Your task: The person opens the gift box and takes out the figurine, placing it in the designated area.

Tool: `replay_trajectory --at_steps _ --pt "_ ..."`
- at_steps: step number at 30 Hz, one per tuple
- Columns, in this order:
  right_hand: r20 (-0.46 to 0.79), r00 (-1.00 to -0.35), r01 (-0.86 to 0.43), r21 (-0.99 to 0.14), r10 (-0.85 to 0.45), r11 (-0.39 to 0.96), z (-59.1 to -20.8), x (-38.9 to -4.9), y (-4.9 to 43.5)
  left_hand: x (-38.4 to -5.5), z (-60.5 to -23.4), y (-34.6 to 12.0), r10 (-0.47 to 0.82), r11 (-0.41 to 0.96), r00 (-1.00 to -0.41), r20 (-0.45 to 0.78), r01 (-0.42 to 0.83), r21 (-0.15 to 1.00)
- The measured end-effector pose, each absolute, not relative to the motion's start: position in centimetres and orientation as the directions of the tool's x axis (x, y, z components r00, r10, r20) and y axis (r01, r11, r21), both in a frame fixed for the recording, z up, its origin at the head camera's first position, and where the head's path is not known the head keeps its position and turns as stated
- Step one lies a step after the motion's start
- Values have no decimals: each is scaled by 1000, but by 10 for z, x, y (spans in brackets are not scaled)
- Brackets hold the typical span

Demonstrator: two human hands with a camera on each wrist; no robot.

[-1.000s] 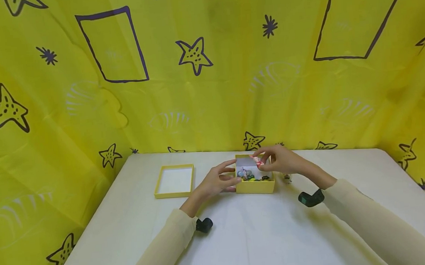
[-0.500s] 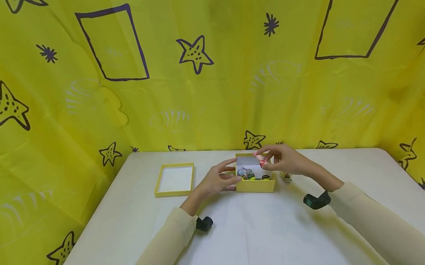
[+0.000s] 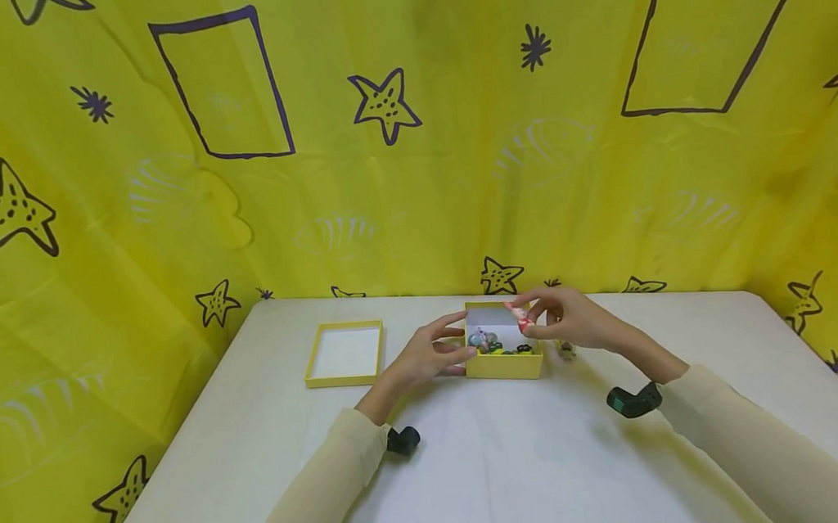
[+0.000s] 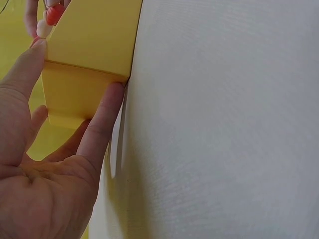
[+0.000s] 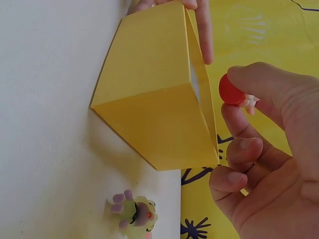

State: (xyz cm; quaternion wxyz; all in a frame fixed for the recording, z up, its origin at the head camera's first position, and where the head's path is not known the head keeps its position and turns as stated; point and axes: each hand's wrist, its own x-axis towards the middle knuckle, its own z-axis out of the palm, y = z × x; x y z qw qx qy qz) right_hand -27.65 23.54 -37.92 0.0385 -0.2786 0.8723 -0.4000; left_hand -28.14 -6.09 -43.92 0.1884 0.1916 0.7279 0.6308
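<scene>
Yellow backdrop point(image 3: 449, 169), printed with dark starfish, hung behind and to both sides. White-topped desk point(image 3: 524, 467) spread below it. Left sleeve point(image 3: 318, 483) and right sleeve point(image 3: 758, 440), both pale, extended from the near side. Left hand point(image 3: 427, 358): fingers spread apart, laid against the left wall of the box. Right hand point(image 3: 575, 319): grip clamped, thumb and forefinger brought together on the red figurine. Yellow box point(image 3: 504, 368) placed toward the far side of the desk, top uncovered. Shallow yellow-rimmed tray point(image 3: 345, 353), white inside, laid well apart to the left. Small coloured toys point(image 3: 480, 339) gathered in the box; shapes too small to be told. Purple-footed figurine point(image 5: 135, 211) stood upright on the desk, near the box's right wall. Red figurine point(image 5: 231, 90), pale at one end, held above the box's right side.
</scene>
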Motion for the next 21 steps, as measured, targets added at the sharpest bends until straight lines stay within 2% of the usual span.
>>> replay_trajectory --at_steps 21 --pt "141 -891 -404 -680 -432 611 -379 -259 280 -283 -441 -61 514 138 -857 -39 38 990"
